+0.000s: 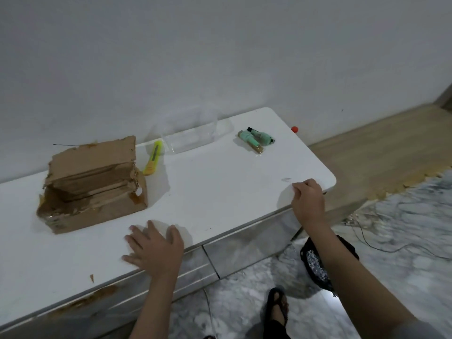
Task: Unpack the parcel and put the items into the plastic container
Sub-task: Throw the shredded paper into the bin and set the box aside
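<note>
A white cabinet top (208, 192) runs along a pale wall, and a person leans over it with both hands at its near edge. The left hand (154, 248) lies flat on the surface, palm down, fingers spread wide and straight, holding nothing. The right hand (307, 199) rests further to the right, near the rounded corner of the top; its fingers are loosely curled with the knuckles up, and nothing shows in its grasp.

The cardboard parcel (90, 184) sits on the left part of the top, well apart from both hands. It is torn open, its flaps ragged and folded back, and what is inside cannot be made out. Just beside its right rear corner lies a yellow utility knife (152, 159), pointing away toward the wall. Behind the knife, against the wall, stands the clear plastic container (193, 135); it is so transparent that its outline is faint, and it seems to hold nothing, though that is hard to judge.

To the right of the container, near the far right end of the top, a small cluster of items (256, 140) lies together: mint-green tubes or bottles, one with a black cap, and a brownish stick touching them. A small orange-red ball (294, 129) shows just past the top's far right edge.

Below, a foot in a dark sandal (277, 307) stands on a marbled floor beside a black bag (318, 263).
</note>
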